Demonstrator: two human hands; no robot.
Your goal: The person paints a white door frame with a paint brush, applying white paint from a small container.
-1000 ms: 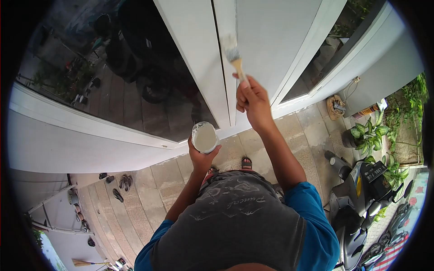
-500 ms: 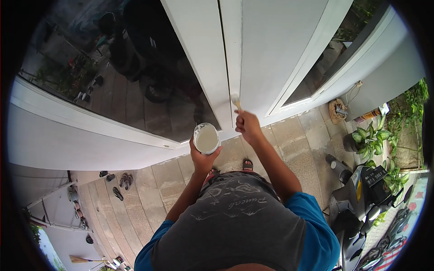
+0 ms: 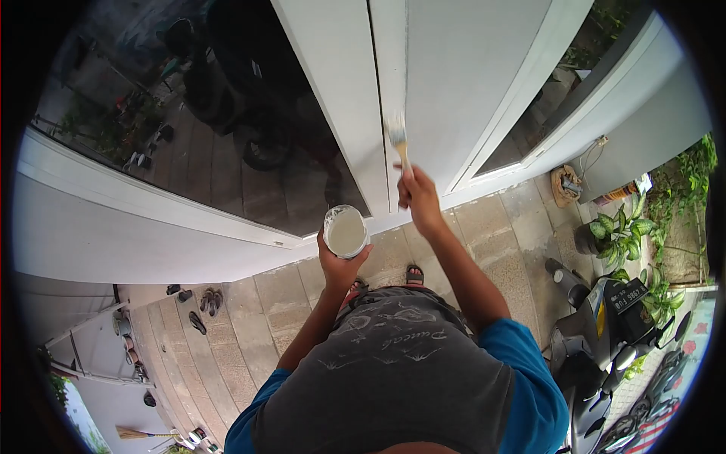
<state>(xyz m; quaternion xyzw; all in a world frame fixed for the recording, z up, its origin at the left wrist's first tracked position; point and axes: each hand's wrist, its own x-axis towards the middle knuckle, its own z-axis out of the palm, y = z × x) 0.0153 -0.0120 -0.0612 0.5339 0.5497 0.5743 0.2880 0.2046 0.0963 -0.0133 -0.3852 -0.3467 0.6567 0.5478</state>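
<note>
My left hand (image 3: 342, 261) is wrapped round a tub of whitish paint (image 3: 347, 232), its open top facing up. To its right and higher in the view, my right hand (image 3: 418, 193) grips the handle of a paintbrush (image 3: 401, 147). The pale bristles point up and lie against or very close to the white door frame (image 3: 391, 76), beside a dark vertical gap. Whether the bristles touch the frame is hard to tell.
Dark glass (image 3: 227, 113) fills the left. At the right are a paper bag (image 3: 564, 186), potted plants (image 3: 620, 231) and a parked motorbike (image 3: 597, 325). Sandals (image 3: 211, 302) lie on the paved floor (image 3: 249, 325) at the left.
My right hand has shifted slightly right and up, and the brush tip has moved up along the frame. My left hand and the tub have stayed about where they were.
</note>
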